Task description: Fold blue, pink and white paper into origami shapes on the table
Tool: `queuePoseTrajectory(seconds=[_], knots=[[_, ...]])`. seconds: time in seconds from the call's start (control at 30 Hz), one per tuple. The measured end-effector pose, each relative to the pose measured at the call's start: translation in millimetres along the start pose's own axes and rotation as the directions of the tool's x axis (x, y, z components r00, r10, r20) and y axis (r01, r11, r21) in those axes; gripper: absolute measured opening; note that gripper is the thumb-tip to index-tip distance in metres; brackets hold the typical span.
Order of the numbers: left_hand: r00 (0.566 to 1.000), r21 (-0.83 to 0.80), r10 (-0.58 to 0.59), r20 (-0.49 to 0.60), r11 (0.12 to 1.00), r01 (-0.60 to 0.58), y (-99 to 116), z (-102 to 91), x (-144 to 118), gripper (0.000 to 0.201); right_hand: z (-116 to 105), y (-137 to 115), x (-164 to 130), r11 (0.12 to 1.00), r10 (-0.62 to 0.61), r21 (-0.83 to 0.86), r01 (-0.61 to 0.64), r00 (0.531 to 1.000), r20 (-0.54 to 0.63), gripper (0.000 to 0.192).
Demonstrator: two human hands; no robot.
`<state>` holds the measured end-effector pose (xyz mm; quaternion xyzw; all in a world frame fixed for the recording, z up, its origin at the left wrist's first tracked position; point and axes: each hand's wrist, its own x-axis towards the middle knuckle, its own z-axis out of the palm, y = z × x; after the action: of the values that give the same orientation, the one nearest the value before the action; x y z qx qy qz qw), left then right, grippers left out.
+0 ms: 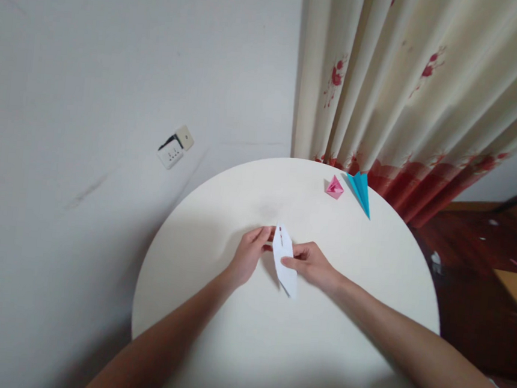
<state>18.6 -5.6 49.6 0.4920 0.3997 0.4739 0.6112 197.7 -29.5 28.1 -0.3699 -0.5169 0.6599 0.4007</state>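
Note:
A folded white sheet of paper [284, 269], long and narrow with pointed ends and small dark marks near its top, is held tilted above the round white table. My right hand [313, 263] is closed on its right edge, the thumb lying across the front face and the fingers behind. At the paper's upper left edge is my left hand [252, 249], its thumb and fingers bent close together; the fingertips go partly behind the paper, so their grip is partly hidden.
On the far right of the round table [220, 215] lie a pink folded paper piece [334, 187] and a blue paper plane [360, 192]. A wall with a socket [170, 153] stands at the left. Behind the table hangs a curtain [386, 78] with red patterns.

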Motion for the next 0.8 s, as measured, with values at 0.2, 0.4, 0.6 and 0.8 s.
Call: queuePoseTrajectory(seconds=[0.2, 0.4, 0.6, 0.8], knots=[[0.992, -0.173, -0.022, 0.125, 0.984, 0.044, 10.8, -8.6, 3.4, 0.022, 3.2, -8.9, -4.8, 0.998, 0.054, 0.029, -0.059, 0.989, 0.135, 0.034], [0.982, -0.206, 0.032, 0.187, 0.979, 0.007, 5.2, -13.0, 2.9, 0.021, 4.8, -13.1, -6.3, 0.997, 0.066, 0.040, -0.072, 0.987, 0.147, 0.034], [0.987, -0.164, 0.119, 0.107, 0.981, -0.101, 5.0, -9.7, 2.5, 0.033, 4.1, -6.3, -5.1, 0.999, 0.034, 0.008, -0.035, 0.999, 0.033, 0.038], [0.986, 0.043, 0.164, -0.008, 0.986, -0.164, -0.5, -9.0, 4.5, 0.025, 4.2, -2.1, -3.6, 0.984, -0.028, -0.177, 0.017, 0.998, -0.059, 0.035]])
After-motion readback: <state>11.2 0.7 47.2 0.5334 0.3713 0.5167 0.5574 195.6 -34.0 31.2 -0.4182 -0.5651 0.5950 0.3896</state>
